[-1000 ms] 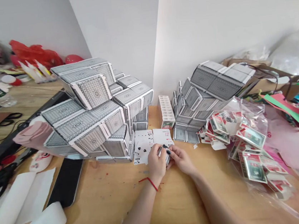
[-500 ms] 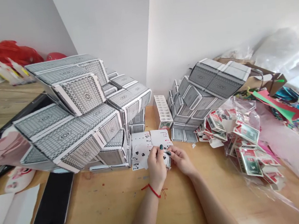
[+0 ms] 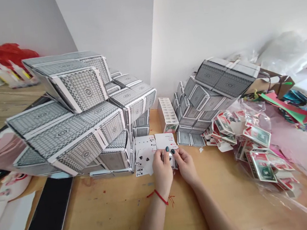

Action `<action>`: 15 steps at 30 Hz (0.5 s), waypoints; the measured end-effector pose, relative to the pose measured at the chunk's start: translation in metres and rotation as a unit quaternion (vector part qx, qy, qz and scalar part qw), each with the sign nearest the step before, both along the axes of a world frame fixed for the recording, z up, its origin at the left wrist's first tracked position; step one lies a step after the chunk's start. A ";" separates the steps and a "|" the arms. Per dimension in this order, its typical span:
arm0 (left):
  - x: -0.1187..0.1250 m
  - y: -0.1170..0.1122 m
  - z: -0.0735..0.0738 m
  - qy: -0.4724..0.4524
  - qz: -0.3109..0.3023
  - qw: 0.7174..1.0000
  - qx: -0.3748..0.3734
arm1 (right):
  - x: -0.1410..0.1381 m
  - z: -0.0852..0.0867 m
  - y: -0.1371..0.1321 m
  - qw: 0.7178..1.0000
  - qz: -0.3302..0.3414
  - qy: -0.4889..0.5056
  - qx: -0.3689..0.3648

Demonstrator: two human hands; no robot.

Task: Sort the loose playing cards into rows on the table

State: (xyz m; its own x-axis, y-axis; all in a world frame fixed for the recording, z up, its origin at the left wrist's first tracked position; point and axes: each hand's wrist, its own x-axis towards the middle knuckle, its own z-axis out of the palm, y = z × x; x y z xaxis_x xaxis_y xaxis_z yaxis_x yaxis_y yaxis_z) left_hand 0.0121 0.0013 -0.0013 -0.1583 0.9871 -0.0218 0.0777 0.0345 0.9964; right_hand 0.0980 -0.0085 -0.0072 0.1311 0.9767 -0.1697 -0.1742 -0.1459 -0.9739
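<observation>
My left hand (image 3: 163, 171) and my right hand (image 3: 186, 164) are close together over the wooden table, thumbs nearly meeting. Between them they grip a small bundle of playing cards (image 3: 171, 161), mostly covered by the fingers; one spade shows. Just beyond my left hand, loose playing cards (image 3: 144, 157) lie face up and overlapping, with a 3, a 7 and an ace among them. More face-up cards (image 3: 164, 139) sit behind my hands. A red string bracelet (image 3: 161, 197) circles my left wrist.
Stacked blocks covered in grey card backs (image 3: 83, 128) rise on the left, with another stack (image 3: 208, 90) on the right. Between them stands a row of card boxes (image 3: 168, 115). Empty card boxes (image 3: 257, 136) heap at right. A black tablet-like slab (image 3: 47, 208) lies front left.
My right thumb and fingers have moved up, so both thumbs now press side by side at the top of the bundle. The view has shifted slightly.
</observation>
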 end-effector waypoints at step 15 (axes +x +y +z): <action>0.001 0.002 0.001 -0.012 0.037 0.999 0.007 | -0.005 0.002 0.004 0.999 -0.020 0.010 0.049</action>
State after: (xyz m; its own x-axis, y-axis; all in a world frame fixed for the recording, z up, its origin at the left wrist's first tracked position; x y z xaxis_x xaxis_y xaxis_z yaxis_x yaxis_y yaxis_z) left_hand 0.0135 0.0031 0.0000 -0.2306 0.9730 -0.0122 0.0507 0.0246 0.9984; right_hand 0.0932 -0.0047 -0.0051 0.1679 0.9828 -0.0763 -0.1985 -0.0421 -0.9792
